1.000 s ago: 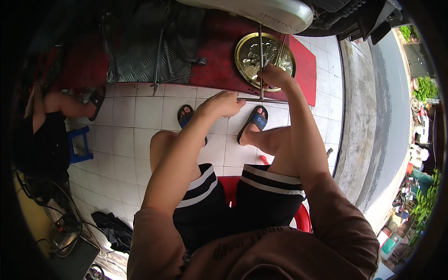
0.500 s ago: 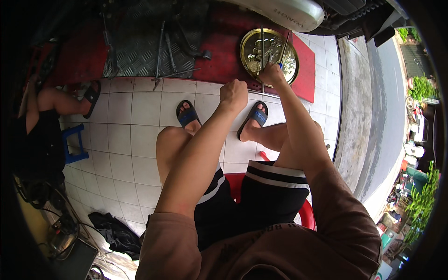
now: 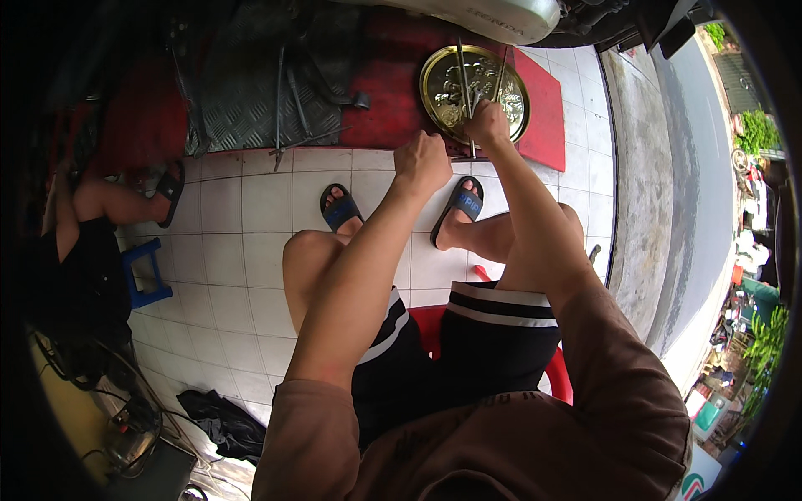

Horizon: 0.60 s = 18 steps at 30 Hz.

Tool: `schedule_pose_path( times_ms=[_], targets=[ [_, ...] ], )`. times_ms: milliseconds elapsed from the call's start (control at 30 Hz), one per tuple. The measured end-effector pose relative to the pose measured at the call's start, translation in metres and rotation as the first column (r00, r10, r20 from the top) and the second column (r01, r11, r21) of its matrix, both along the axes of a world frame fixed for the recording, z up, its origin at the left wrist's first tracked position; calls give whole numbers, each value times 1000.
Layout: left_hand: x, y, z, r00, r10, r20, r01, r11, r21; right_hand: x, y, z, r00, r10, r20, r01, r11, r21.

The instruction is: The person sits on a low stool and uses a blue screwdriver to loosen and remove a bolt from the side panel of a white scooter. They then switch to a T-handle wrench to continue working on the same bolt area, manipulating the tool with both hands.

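My right hand (image 3: 488,123) is closed over the near part of a round gold tray (image 3: 432,104) with a raised pattern. A slim metal rod (image 3: 501,75) runs from its fingers toward the far rim. Beside that hand, a longer metal rod (image 3: 463,71) lies across the tray, its near end reaching past the near rim to what looks like a short crossbar. My left hand (image 3: 423,163) is a closed fist in front of the tray, near that crossbar. Whatever it holds, if anything, is hidden by the fingers.
The tray sits on a red platform (image 3: 547,108) with a dark tread plate (image 3: 238,108) bearing several long metal tools. Above hangs a motorbike's silver part (image 3: 510,18). Another person (image 3: 79,267) sits at left near a blue stool (image 3: 149,271). A road (image 3: 693,167) runs at right.
The view has shifted slightly. My left fist has come a little nearer the right hand and tray. A blue part beside the right hand no longer shows.
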<state>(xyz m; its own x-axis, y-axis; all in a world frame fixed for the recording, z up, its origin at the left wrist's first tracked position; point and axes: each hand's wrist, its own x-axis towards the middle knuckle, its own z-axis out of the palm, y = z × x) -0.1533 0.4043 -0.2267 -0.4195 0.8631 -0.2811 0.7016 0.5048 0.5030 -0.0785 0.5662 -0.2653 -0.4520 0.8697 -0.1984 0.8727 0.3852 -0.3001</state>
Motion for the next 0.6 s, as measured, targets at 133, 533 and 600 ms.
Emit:
schedule_pose_path(
  times_ms=[133,533,600],
  targets=[
    [-5,-1,22,998,52,34,-57,981,185,1,-13,20,1000,15,-26,-14,999,47],
    [-24,-77,37,962,-43,270,-103,860,500,257,-175,219,861,303,-410,-433,859,-275],
    [-19,-89,36,968,-43,247,-83,874,479,319,-206,238,907,322,-272,-400,860,-318]
  ],
)
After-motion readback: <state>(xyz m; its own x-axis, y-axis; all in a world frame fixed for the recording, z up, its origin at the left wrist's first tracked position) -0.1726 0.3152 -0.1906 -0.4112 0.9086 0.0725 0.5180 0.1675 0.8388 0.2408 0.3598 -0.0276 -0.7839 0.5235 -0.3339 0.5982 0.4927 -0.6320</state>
